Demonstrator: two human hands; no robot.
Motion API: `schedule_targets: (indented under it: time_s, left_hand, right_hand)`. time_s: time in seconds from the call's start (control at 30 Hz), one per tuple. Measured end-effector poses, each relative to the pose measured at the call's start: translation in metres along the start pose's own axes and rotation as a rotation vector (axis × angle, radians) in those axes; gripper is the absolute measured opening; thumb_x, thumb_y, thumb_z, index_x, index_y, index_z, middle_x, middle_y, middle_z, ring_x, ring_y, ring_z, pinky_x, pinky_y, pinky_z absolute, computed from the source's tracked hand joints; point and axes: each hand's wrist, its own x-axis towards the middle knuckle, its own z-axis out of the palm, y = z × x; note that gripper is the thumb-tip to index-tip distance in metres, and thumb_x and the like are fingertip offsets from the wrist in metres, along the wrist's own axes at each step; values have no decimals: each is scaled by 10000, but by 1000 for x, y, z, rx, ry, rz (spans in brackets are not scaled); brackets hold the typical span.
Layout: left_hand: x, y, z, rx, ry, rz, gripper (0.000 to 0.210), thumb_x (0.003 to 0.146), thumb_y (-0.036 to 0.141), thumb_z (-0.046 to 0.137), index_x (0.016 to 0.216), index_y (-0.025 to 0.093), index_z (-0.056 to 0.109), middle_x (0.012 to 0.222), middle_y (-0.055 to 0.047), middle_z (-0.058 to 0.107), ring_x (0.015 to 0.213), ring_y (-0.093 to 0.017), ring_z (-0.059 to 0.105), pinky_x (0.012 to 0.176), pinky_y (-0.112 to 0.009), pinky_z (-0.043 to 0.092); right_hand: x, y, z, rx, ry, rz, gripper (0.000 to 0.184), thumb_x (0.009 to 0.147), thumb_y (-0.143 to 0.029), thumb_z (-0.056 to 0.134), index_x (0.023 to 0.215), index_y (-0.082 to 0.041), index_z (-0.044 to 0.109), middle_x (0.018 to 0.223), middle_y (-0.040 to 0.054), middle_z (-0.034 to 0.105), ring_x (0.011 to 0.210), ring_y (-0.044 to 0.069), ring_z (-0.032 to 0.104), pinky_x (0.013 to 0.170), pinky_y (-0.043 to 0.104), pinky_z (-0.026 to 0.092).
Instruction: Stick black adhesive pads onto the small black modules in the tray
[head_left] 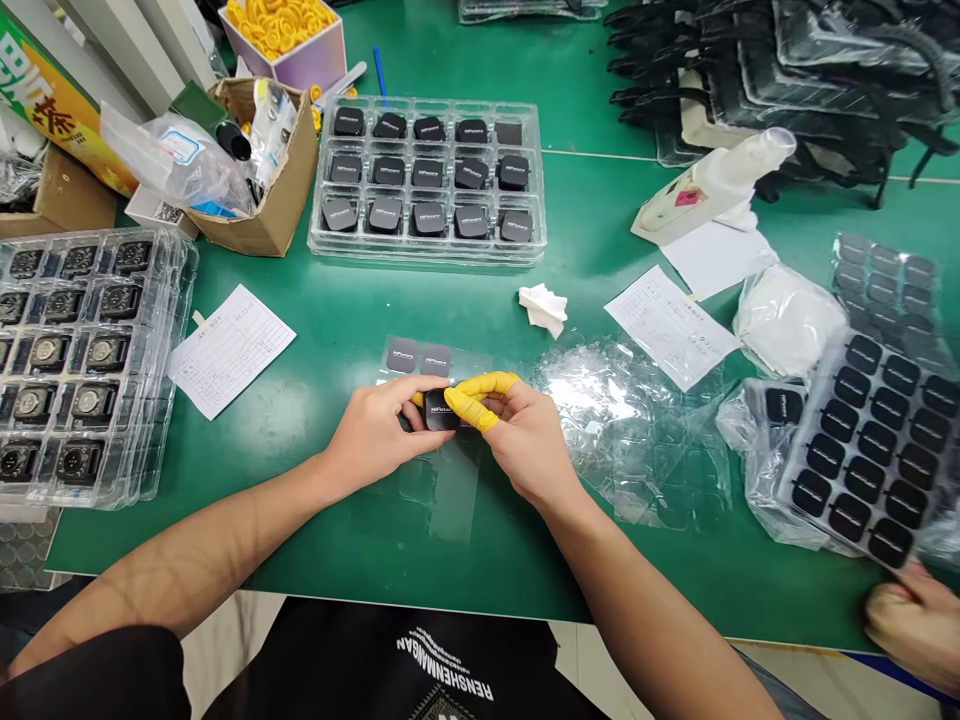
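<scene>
Between my two hands is a small black square watch face (440, 412) with white lettering. My left hand (382, 425) grips it from the left, fingers bent around its edge. My right hand (517, 420), with yellow finger cots on thumb and fingers, pinches its right edge. Just beyond, a clear film sheet (469, 365) carries two dark lettered square films (437, 359). Part of that sheet lies below my hands. Farther off stands a clear tray (427, 255) of black lettered squares in rows, with a flatter dark square in its back right compartment.
At left are stacked trays of watch bodies (97, 350), a paper slip (232, 350) and a cardboard box (277, 200). Rightward lie crumpled tissue (543, 308), loose clear films (600, 400) and a spray bottle (712, 185). Another person's hand (919, 610) is beside a tilted black tray (874, 440).
</scene>
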Motion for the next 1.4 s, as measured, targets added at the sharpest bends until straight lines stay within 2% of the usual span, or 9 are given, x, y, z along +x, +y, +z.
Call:
schedule_targets:
  time_s: [0.5,0.9,0.97,1.07,1.1,1.17,1.23,1.33,1.4]
  left_hand:
    - [0,0,0,-20,-17,1,497,726,188,844,1210,230,740,671,69,720,610,-121,678,708,-253,566]
    - [0,-2,0,-24,-15,2,487,728,182,838,1202,243,741,718,60,742,608,-115,677,701,-250,573]
    - [0,-1,0,-38,-9,-15,475,727,194,844,1189,241,744,664,68,718,597,-118,673,697,-251,568]
    - [0,1,-2,-102,-6,-75,483,718,235,865,1187,234,747,594,72,677,573,-122,664,655,-249,552]
    - [1,1,-2,-131,-8,-94,499,713,247,870,1196,230,746,603,64,682,576,-125,664,641,-249,550]
    - [1,1,-3,-189,-4,-112,529,699,247,872,1211,223,743,681,35,721,606,-132,673,631,-253,556]
    - [2,1,-3,-222,12,-125,527,689,234,867,1202,214,748,723,17,733,617,-135,670,625,-258,563]
    - [2,1,-3,-248,21,-159,521,686,245,878,1190,204,752,650,30,691,581,-132,648,610,-263,565]
    - [2,2,-3,-257,15,-171,528,687,235,877,1198,204,749,638,34,683,588,-138,653,611,-266,569]
  right_hand:
    - [2,2,-3,31,-12,42,414,620,-540,938,827,-240,740,859,14,753,771,159,684,759,319,581]
    - [1,5,-4,-75,-27,11,445,720,-622,849,882,-231,711,880,37,726,762,175,670,739,350,588]
    - [0,3,-11,-233,13,-83,486,771,-649,793,1025,-243,711,1008,72,718,805,202,666,730,385,597]
    - [-2,0,-24,-623,113,-421,598,823,-662,730,1281,-283,664,1357,143,605,1096,305,628,880,494,584]
    - [-2,0,-28,-757,73,-544,615,831,-668,714,1324,-306,653,1449,141,547,1223,342,573,975,533,546]
    - [-2,3,-31,-982,-120,-712,597,857,-665,681,1376,-374,630,1542,100,481,1393,380,448,1121,582,433]
    - [-1,9,-32,-1132,-224,-764,567,900,-607,657,1433,-428,578,1598,68,433,1467,400,361,1162,614,359]
    - [0,15,-31,-1215,-6,-781,579,965,-486,602,1524,-380,493,1704,104,244,1518,466,239,1153,689,290]
    - [1,16,-31,-1185,-2,-860,629,951,-512,611,1547,-373,463,1728,101,167,1532,472,202,1163,684,286]
